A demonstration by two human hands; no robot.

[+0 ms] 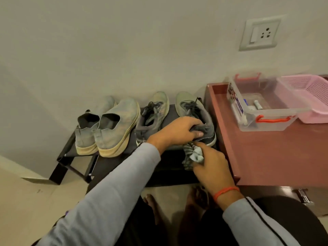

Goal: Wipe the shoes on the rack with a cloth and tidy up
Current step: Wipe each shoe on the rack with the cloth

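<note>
A black shoe rack [74,155] stands against the wall with two pairs on its top shelf. At the left sit two pale slip-on shoes [117,128]. To their right is a grey laced sneaker [152,116], then a second grey laced sneaker [195,110] at the rack's right end. My left hand [179,132] grips that right sneaker at its heel collar. My right hand [211,166] holds a crumpled grey striped cloth [191,155] pressed against the sneaker's heel.
A reddish-brown cabinet [269,153] stands right beside the rack. On it sit a clear plastic box with red handles [260,110] and a pink basket [308,98]. A wall socket [260,34] is above. My bare feet are on the tiled floor below.
</note>
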